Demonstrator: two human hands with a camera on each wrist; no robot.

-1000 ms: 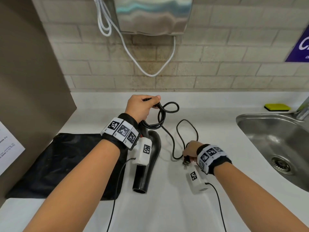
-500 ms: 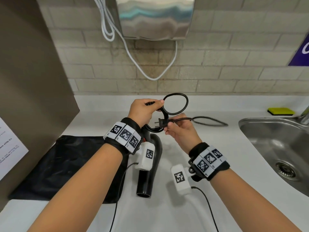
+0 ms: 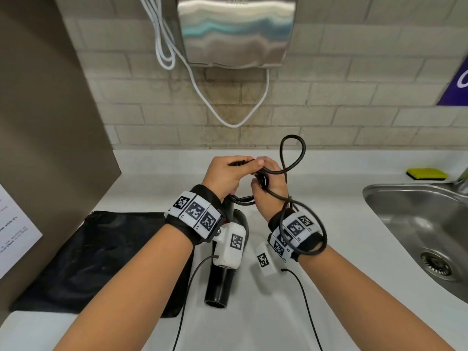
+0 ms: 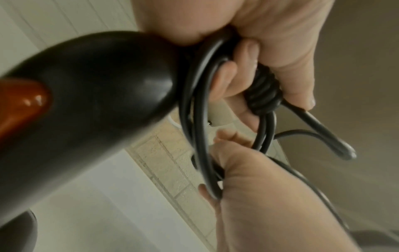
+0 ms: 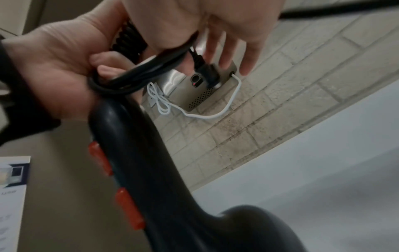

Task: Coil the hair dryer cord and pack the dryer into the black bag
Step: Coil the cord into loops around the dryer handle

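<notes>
The black hair dryer (image 3: pixel 222 279) hangs nozzle-down over the white counter, beside the flat black bag (image 3: pixel 101 257) at the left. My left hand (image 3: pixel 243 168) grips the gathered loops of the black cord (image 3: pixel 291 153) at the top of the dryer's handle (image 4: pixel 86 85). My right hand (image 3: pixel 260 181) touches the left one and pinches the cord against the bundle. One loop stands up above both hands. A slack loop runs round my right wrist. In the right wrist view the plug (image 5: pixel 202 71) hangs below my right hand (image 5: pixel 172 39).
A steel sink (image 3: pixel 405 206) is set into the counter at the right, with a yellow sponge (image 3: pixel 428 173) behind it. A metal hand dryer (image 3: pixel 235 29) with a white cable (image 3: pixel 228 120) hangs on the tiled wall. A brown panel (image 3: pixel 50 122) stands at the left.
My right hand lifted the plug end off the counter and brought it up to my left hand. The trailing cord left the counter and now loops over the hands and round my right wrist.
</notes>
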